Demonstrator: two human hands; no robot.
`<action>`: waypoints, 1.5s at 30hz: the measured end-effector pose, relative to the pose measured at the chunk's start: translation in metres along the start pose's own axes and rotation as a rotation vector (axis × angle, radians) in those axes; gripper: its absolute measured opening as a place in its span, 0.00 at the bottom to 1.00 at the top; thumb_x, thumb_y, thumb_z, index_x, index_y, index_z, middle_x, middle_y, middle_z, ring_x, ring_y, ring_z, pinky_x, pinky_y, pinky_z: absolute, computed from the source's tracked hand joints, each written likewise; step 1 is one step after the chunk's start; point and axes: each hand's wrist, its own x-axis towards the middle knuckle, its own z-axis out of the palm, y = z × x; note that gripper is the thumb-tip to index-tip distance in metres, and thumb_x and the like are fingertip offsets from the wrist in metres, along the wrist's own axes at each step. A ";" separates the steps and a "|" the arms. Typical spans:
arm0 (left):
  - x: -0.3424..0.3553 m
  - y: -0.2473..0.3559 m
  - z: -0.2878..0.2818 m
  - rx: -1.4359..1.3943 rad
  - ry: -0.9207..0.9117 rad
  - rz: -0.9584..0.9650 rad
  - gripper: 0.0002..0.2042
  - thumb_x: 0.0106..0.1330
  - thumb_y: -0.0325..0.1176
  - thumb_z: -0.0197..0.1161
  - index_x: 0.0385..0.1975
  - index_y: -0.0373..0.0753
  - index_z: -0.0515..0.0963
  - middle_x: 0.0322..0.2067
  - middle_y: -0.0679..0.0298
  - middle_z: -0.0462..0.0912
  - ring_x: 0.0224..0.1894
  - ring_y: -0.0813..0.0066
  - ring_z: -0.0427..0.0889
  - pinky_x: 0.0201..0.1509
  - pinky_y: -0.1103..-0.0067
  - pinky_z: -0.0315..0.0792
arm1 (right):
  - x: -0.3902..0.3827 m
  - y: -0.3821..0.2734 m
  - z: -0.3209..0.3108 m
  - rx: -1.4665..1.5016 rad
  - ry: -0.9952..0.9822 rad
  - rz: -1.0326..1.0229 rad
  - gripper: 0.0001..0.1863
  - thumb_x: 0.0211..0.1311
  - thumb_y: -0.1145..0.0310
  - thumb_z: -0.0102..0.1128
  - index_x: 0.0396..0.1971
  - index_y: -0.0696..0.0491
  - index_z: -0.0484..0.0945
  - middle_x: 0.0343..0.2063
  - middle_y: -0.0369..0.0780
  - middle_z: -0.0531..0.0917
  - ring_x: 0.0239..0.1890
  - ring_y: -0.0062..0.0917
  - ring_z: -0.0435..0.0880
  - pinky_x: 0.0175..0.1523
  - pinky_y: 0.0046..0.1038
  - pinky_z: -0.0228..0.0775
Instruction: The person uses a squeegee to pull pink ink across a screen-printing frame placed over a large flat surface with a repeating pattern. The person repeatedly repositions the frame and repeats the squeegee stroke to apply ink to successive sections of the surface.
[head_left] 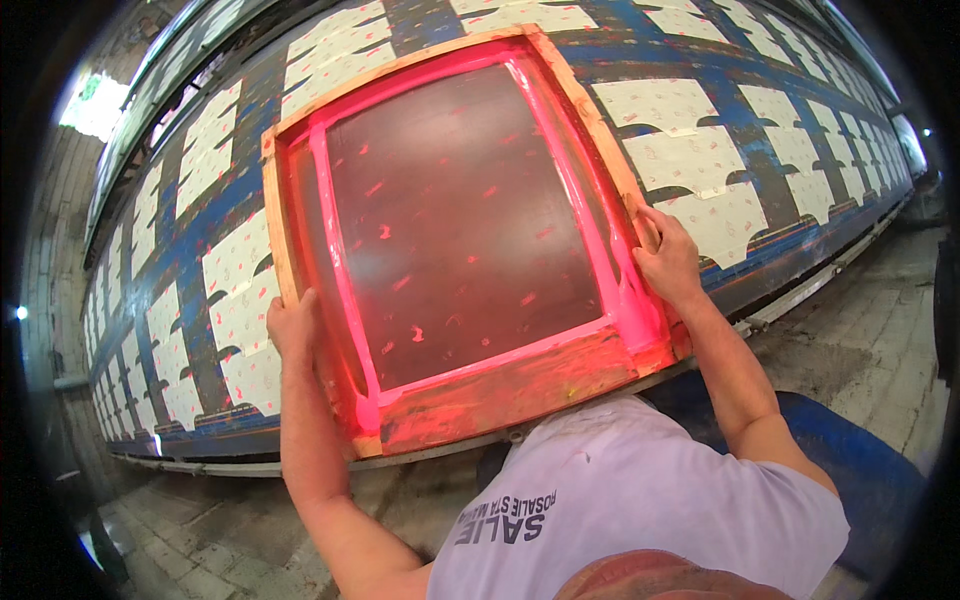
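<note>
My left hand [293, 325] grips the left rail of a wooden screen-printing frame [410, 60], and my right hand [668, 258] grips its right rail. The frame has a dark mesh [455, 220] with small pink marks and a band of wet pink ink [330, 250] around its inner edges. Ink is thickest at the lower right corner. The frame's near bar [500, 385] is stained red and pink. Beneath and around the frame lie cream cut fabric pieces [680, 160] with small printed motifs, laid in rows.
The long table [724, 155] has a blue, stained surface and curves across the view, with more fabric pieces [200, 150] at left and far side. A metal rail [785, 305] runs along its near edge. A grey tiled floor [860, 350] shows at the right and below.
</note>
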 end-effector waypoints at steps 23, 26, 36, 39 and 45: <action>-0.118 0.229 0.104 -0.413 -0.035 0.046 0.17 0.63 0.34 0.84 0.41 0.30 0.84 0.36 0.59 0.90 0.36 0.72 0.87 0.44 0.72 0.81 | 0.075 0.227 -0.154 0.016 0.140 0.099 0.30 0.59 0.74 0.66 0.65 0.48 0.86 0.55 0.51 0.90 0.58 0.50 0.90 0.65 0.46 0.82; -0.154 0.276 0.134 -0.390 -0.028 0.038 0.18 0.62 0.35 0.85 0.41 0.29 0.84 0.36 0.58 0.90 0.36 0.70 0.88 0.44 0.70 0.82 | 0.081 0.283 -0.178 0.037 0.155 0.161 0.30 0.59 0.74 0.66 0.65 0.49 0.86 0.56 0.50 0.90 0.60 0.49 0.90 0.66 0.45 0.82; -0.227 0.362 0.199 -0.443 -0.067 0.043 0.18 0.63 0.35 0.84 0.45 0.30 0.86 0.40 0.57 0.91 0.39 0.67 0.89 0.46 0.68 0.82 | 0.093 0.398 -0.238 0.094 0.140 0.237 0.34 0.57 0.75 0.67 0.67 0.46 0.86 0.57 0.50 0.91 0.58 0.46 0.91 0.65 0.43 0.82; -0.234 0.369 0.211 -0.446 -0.072 0.063 0.20 0.62 0.36 0.85 0.46 0.29 0.87 0.40 0.56 0.91 0.40 0.66 0.90 0.47 0.68 0.82 | 0.097 0.412 -0.246 0.125 0.118 0.275 0.34 0.57 0.75 0.68 0.68 0.46 0.86 0.57 0.49 0.91 0.57 0.46 0.91 0.65 0.43 0.82; -0.238 0.373 0.224 -0.289 -0.029 0.066 0.21 0.62 0.40 0.84 0.40 0.28 0.84 0.39 0.49 0.91 0.39 0.58 0.90 0.47 0.63 0.82 | 0.099 0.435 -0.255 0.128 0.046 0.264 0.36 0.57 0.75 0.69 0.70 0.44 0.84 0.57 0.49 0.90 0.58 0.46 0.90 0.65 0.42 0.82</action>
